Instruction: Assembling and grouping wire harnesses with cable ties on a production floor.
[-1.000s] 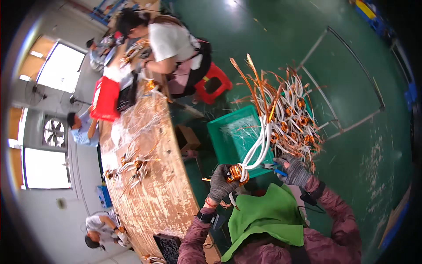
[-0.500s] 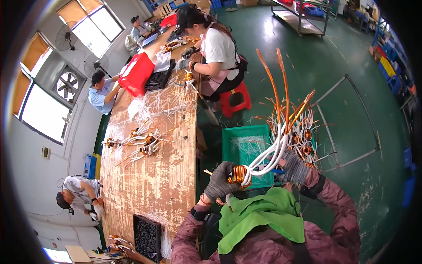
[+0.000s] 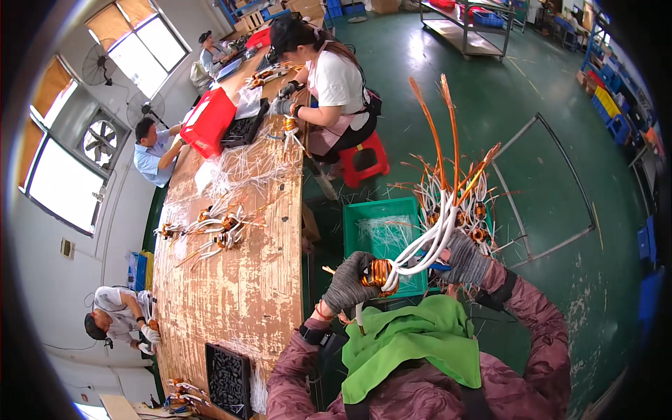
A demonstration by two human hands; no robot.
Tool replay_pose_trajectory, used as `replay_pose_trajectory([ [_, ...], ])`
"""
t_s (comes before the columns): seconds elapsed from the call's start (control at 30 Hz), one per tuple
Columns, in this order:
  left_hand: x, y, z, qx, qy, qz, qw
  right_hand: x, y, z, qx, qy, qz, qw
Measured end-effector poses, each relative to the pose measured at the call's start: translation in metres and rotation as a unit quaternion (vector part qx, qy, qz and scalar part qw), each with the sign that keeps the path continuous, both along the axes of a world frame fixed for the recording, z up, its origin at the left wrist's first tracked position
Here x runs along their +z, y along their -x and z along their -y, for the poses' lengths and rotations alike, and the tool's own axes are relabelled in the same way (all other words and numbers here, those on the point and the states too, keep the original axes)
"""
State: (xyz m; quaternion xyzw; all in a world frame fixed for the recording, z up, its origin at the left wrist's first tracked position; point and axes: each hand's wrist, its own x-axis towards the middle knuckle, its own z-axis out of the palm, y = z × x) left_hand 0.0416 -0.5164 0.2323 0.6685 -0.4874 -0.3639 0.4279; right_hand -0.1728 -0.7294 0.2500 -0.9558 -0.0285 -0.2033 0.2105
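Copper-wound coil [image 3: 380, 276] is held over the near left corner of a green plastic bin [image 3: 381, 208], right of the scuffed wooden bench [image 3: 262, 294]. Left hand [image 3: 350, 281], knit-gloved, has fingers pinching its side, apparently steadying the looped white leads [image 3: 444, 217]; right hand [image 3: 465, 260] curls its fingers around a mostly hidden blue tool [image 3: 439, 266]. Frayed copper ends [image 3: 450, 126] splay far.

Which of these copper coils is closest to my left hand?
The coil gripped in your left hand, the only one you're holding. The others lie farther off, such as those on the table and in the heap past your right hand.
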Motion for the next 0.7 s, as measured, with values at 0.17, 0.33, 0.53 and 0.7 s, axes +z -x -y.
replay_pose_trajectory([
  [0.17, -0.007, 0.000, 0.002, 0.015, 0.036, -0.022, 0.999, -0.004, 0.001, -0.001, -0.025, -0.011, -0.023, 0.999],
  [0.33, 0.003, -0.012, 0.005, 0.020, 0.046, -0.023, 0.998, -0.005, -0.006, -0.001, -0.064, -0.038, -0.005, 0.997],
  [0.53, 0.024, -0.059, 0.002, 0.157, 0.125, -0.266, 0.943, 0.005, 0.014, 0.015, -0.186, -0.128, -0.016, 0.974],
  [0.7, 0.029, -0.074, 0.017, 0.159, 0.234, -0.574, 0.768, -0.017, -0.003, 0.006, -0.147, -0.011, 0.057, 0.987],
])
